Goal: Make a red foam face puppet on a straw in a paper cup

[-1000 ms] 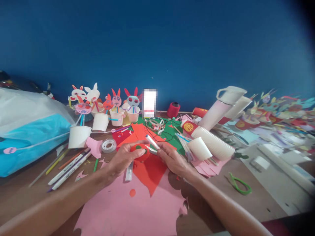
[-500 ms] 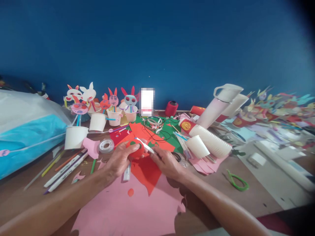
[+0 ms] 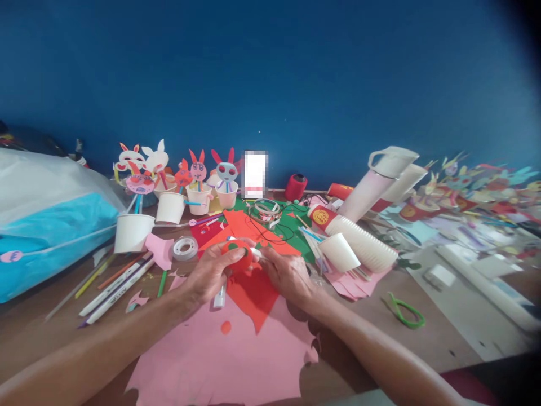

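An orange-red paper piece [image 3: 238, 259] with green spots is pinched in my left hand [image 3: 213, 270], thumb on its face. Close against its right side, my right hand [image 3: 287, 273] has its fingers closed round a white pen [image 3: 257, 254], whose tip is hidden around the paper. Beneath both hands lie a pointed orange-red sheet [image 3: 257, 301] and a large pink sheet [image 3: 224, 366] with a cut, wavy edge. A small orange disc [image 3: 226, 327] rests on the pink sheet, and a clear-and-white tube [image 3: 219, 297] lies by my left wrist.
Paper rabbit faces [image 3: 227, 171] stand in white cups at the back left. A tape roll [image 3: 185, 248] and markers [image 3: 120, 290] lie at left. To the right are stacked paper cups [image 3: 363, 242], a white flask [image 3: 372, 180] and a green loop [image 3: 408, 316].
The pen has turned and is now mostly hidden between my hands. My right hand has come a little closer to the paper piece, and the view has shifted slightly.
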Action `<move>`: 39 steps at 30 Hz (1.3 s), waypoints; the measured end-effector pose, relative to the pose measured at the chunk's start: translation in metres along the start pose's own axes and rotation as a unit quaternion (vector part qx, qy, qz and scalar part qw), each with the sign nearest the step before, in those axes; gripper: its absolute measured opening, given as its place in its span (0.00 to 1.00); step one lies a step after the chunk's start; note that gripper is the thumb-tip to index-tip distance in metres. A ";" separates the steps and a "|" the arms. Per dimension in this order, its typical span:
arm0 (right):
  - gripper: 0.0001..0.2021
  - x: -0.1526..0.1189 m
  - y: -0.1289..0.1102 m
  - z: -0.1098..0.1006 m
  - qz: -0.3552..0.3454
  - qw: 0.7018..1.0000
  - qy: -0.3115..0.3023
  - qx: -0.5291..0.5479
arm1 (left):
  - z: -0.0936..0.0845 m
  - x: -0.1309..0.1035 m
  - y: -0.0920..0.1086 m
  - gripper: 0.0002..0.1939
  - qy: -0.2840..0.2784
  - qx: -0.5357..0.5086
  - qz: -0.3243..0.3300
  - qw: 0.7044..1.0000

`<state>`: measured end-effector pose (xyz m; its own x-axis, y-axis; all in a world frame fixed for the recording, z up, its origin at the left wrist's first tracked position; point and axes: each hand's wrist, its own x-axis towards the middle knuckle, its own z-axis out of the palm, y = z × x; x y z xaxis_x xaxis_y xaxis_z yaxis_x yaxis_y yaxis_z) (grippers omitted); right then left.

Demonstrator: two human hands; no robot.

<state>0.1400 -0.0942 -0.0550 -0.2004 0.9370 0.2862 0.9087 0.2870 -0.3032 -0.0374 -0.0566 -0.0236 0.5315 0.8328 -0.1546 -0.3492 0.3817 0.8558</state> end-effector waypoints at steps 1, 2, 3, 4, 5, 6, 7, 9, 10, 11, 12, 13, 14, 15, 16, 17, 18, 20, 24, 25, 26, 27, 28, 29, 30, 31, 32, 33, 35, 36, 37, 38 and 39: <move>0.15 0.001 0.001 -0.003 0.005 1.000 -0.003 -0.004 | -0.002 0.001 0.001 0.12 0.006 0.001 0.008 1.000; 0.17 0.002 0.003 -0.005 0.008 1.000 -0.006 -0.011 | -0.004 0.003 0.002 0.11 0.014 0.002 0.019 1.000; 0.19 0.004 0.006 -0.008 0.009 1.000 -0.006 -0.021 | -0.006 0.005 0.003 0.10 0.026 0.001 0.033 0.999; 0.19 0.005 0.010 -0.011 0.007 0.999 -0.003 -0.032 | -0.009 0.007 0.004 0.09 0.039 -0.001 0.047 0.998; 0.17 0.006 0.015 -0.014 0.001 0.999 0.003 -0.043 | -0.011 0.009 0.005 0.08 0.050 -0.005 0.060 0.997; 0.15 0.007 0.021 -0.016 -0.008 0.999 0.012 -0.053 | -0.013 0.011 0.006 0.07 0.057 -0.011 0.068 0.996; 0.15 0.008 0.027 -0.019 -0.013 0.998 0.021 -0.062 | -0.015 0.013 0.007 0.07 0.059 -0.018 0.072 0.995; 0.15 0.010 0.037 -0.023 -0.013 0.995 0.038 -0.087 | -0.017 0.015 0.009 0.07 0.057 -0.026 0.070 0.996; 0.14 0.011 0.041 -0.025 -0.015 0.995 0.045 -0.091 | -0.017 0.015 0.009 0.06 0.058 -0.027 0.067 0.996; 0.13 0.011 0.043 -0.026 -0.019 0.994 0.052 -0.090 | -0.017 0.015 0.009 0.06 0.058 -0.026 0.064 0.996; 0.12 0.011 0.043 -0.028 -0.023 0.995 0.058 -0.081 | -0.017 0.015 0.009 0.06 0.059 -0.023 0.058 0.996; 0.11 0.011 0.042 -0.030 -0.025 0.996 0.063 -0.066 | -0.016 0.014 0.009 0.06 0.062 -0.018 0.050 0.997; 0.12 0.012 0.040 -0.031 -0.023 0.997 0.065 -0.044 | -0.014 0.013 0.008 0.07 0.067 -0.013 0.040 0.997; 0.13 0.013 0.037 -0.033 -0.017 0.998 0.062 -0.015 | -0.013 0.012 0.007 0.07 0.072 -0.005 0.026 0.997; 0.15 0.015 0.033 -0.033 -0.007 0.998 0.051 0.022 | -0.011 0.011 0.007 0.08 0.076 0.004 0.010 0.997; 0.16 0.017 0.029 -0.034 0.002 0.997 0.032 0.065 | -0.009 0.010 0.006 0.08 0.079 0.014 -0.006 0.997; 0.16 0.020 0.026 -0.033 0.012 0.994 0.006 0.111 | -0.007 0.009 0.005 0.09 0.080 0.024 -0.020 0.996; 0.14 0.026 0.021 -0.028 0.029 0.979 -0.064 0.192 | -0.004 0.007 0.003 0.10 0.077 0.044 -0.040 0.995; 0.12 0.033 0.016 -0.014 0.023 0.935 -0.190 0.298 | -0.001 0.006 0.001 0.11 0.076 0.068 -0.055 0.993; 0.11 0.033 0.016 -0.011 0.016 0.928 -0.203 0.312 | -0.001 0.006 0.000 0.12 0.074 0.071 -0.057 0.993; 0.09 0.032 0.015 -0.009 0.009 0.925 -0.206 0.319 | -0.001 0.006 0.000 0.12 0.071 0.076 -0.058 0.993; 0.08 0.032 0.016 -0.008 0.003 0.927 -0.203 0.316 | -0.002 0.006 0.000 0.13 0.067 0.084 -0.059 0.992; 0.06 0.031 0.016 -0.008 -0.002 0.932 -0.195 0.305 | -0.003 0.005 -0.001 0.13 0.067 0.096 -0.060 0.991; 0.05 0.030 0.018 -0.010 -0.005 0.939 -0.184 0.291 | -0.005 0.006 -0.002 0.13 0.070 0.112 -0.062 0.989; 0.05 0.030 0.020 -0.012 -0.003 0.946 -0.171 0.276 | -0.008 0.006 -0.003 0.13 0.073 0.130 -0.061 0.987; 0.05 0.029 0.022 -0.016 0.006 0.952 -0.156 0.263 | -0.010 0.007 -0.004 0.14 0.077 0.144 -0.058 0.985; 0.05 0.028 0.024 -0.020 0.022 0.956 -0.140 0.256 | -0.013 0.008 -0.005 0.14 0.082 0.153 -0.052 0.983; 0.05 0.027 0.026 -0.023 0.042 0.958 -0.116 0.260 | -0.015 0.009 -0.007 0.14 0.086 0.155 -0.045 0.983; 0.04 0.024 0.028 -0.029 0.069 0.954 -0.042 0.290 | -0.017 0.011 -0.009 0.13 0.090 0.148 -0.031 0.984; 0.04 0.022 0.027 -0.032 0.074 0.949 0.002 0.308 | -0.017 0.012 -0.010 0.13 0.093 0.145 -0.028 0.985; 0.04 0.020 0.026 -0.033 0.072 0.943 0.046 0.321 | -0.016 0.013 -0.010 0.12 0.097 0.143 -0.027 0.985; 0.04 0.018 0.023 -0.033 0.066 0.939 0.083 0.327 | -0.015 0.013 -0.010 0.12 0.101 0.144 -0.028 0.984; 0.04 0.016 0.020 -0.033 0.057 0.937 0.111 0.325 | -0.013 0.013 -0.009 0.11 0.104 0.147 -0.029 0.983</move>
<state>0.1667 -0.0795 -0.0267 0.0325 0.9250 0.3785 0.4899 0.3154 -0.8127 -0.0378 -0.0440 -0.0398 0.3642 0.8886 -0.2788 -0.0686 0.3242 0.9435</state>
